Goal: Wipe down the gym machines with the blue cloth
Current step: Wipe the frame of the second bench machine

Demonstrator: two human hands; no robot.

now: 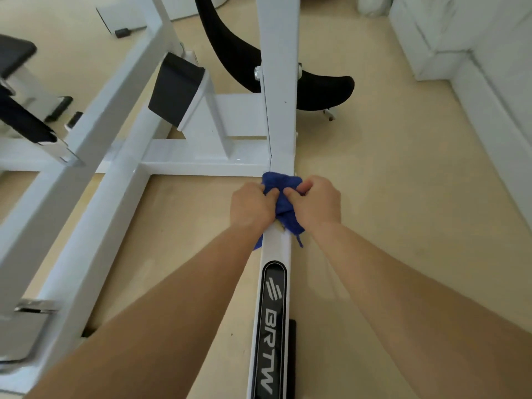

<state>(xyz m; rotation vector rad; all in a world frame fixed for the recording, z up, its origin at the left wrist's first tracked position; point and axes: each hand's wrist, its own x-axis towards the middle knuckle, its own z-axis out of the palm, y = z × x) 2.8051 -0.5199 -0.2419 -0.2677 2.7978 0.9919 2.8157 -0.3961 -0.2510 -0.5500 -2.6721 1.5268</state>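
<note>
Right now the crumpled blue terry cloth [283,197] sits bunched on top of a white-painted steel bar [277,249] of the white steel gym machine [207,165]. It lies just short of where that bar meets a cross-beam and an upright post [279,82]. The cloth's longer run follows the bar, pointing away from the person. Loose ends hang off either side of the bar below the wrists.

Both hands are closed tight on the cloth. The left hand [252,204] grips its left part and the right hand [315,200] its right part, fingers curled under and thumbs nearly meeting over the middle. The backs of the hands face up. The two bare forearms stretch out nearly straight, coming in from the lower corners and converging on the bar.

Nearer the person, the same bar carries a long black oval badge [272,326] lettered "BRTW", set lengthwise along it. Beyond the hands, a curved black padded piece [230,47] passes behind the post. A rectangular black pad [175,90] sits on a slanted white arm to the left. Pale beige flooring [403,197] lies under the frame, and white furniture [431,38] stands along the right side of the room.
</note>
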